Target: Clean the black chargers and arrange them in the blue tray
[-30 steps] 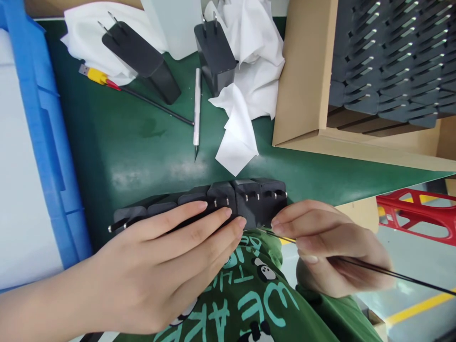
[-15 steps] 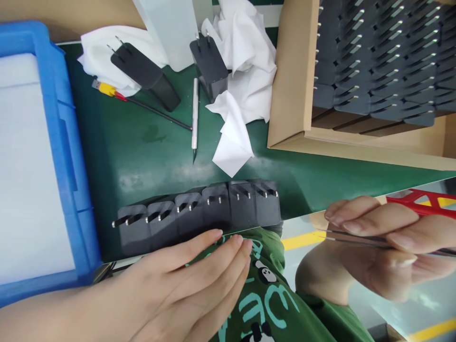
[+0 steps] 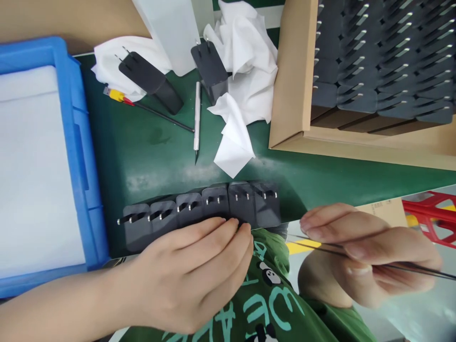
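Several black plug adapters [image 3: 162, 218] stand side by side in a row along the near edge of the green table, metal prongs showing. My left hand [image 3: 192, 270] lies against the front of the row, its fingers stretched out side by side and fingertips at the middle adapters; its palm side is hidden. To the right of the row, past the table edge, my right hand [image 3: 366, 247] pinches thin dark tweezers [image 3: 331, 249], whose tips point left and stand slightly apart.
A blue bin [image 3: 81, 156] stands at the left. At the upper right, a cardboard box [image 3: 290, 80] holds many adapters. White cloths [image 3: 249, 71], two adapters [image 3: 142, 73], a craft knife [image 3: 197, 116] and a cable with a yellow plug [image 3: 116, 95] lie farther back.
My left hand has moved up against the row, its fingertips now overlapping the adapters. My right hand has shifted left with the tweezers, whose tips show wider apart. The view has shifted slightly.
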### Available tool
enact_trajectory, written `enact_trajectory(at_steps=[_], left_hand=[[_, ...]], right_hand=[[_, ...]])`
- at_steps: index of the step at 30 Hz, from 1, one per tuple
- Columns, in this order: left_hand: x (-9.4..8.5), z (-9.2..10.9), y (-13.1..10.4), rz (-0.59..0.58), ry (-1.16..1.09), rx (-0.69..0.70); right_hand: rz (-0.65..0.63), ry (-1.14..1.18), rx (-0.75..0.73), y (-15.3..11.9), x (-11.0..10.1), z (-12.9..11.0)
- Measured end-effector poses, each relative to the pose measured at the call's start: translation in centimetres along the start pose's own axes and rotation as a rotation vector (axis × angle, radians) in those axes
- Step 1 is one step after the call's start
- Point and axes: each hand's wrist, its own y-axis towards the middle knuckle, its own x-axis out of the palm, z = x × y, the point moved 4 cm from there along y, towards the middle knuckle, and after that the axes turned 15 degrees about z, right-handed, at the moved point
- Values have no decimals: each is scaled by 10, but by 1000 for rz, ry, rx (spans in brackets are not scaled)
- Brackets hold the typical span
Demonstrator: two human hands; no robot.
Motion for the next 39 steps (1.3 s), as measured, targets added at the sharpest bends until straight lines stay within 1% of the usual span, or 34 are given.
enact_trajectory(at_steps=[5, 10, 13, 16, 21, 24, 29, 39], left_hand=[[0, 1, -1, 35, -43, -24], [1, 1, -1, 45, -38, -41], [0, 1, -2, 46, -21, -24], [-1, 2, -4, 35, -32, -1], [-1, 2, -5, -4, -13, 43], [-1, 1, -3, -23, -8, 50], [1, -1, -4, -40, 0, 58], [-1, 0, -3, -45, 8, 61]], right_hand=[[42, -1, 17, 1, 1, 3], [-4, -12, -2, 5, 4, 5], [-8, 2, -5, 6, 5, 6], [-3, 16, -2, 5, 6, 5], [43, 3, 55, 1, 6, 5], [40, -3, 49, -1, 7, 4], [89, 12, 46, -2, 9, 3], [69, -13, 51, -2, 7, 5]])
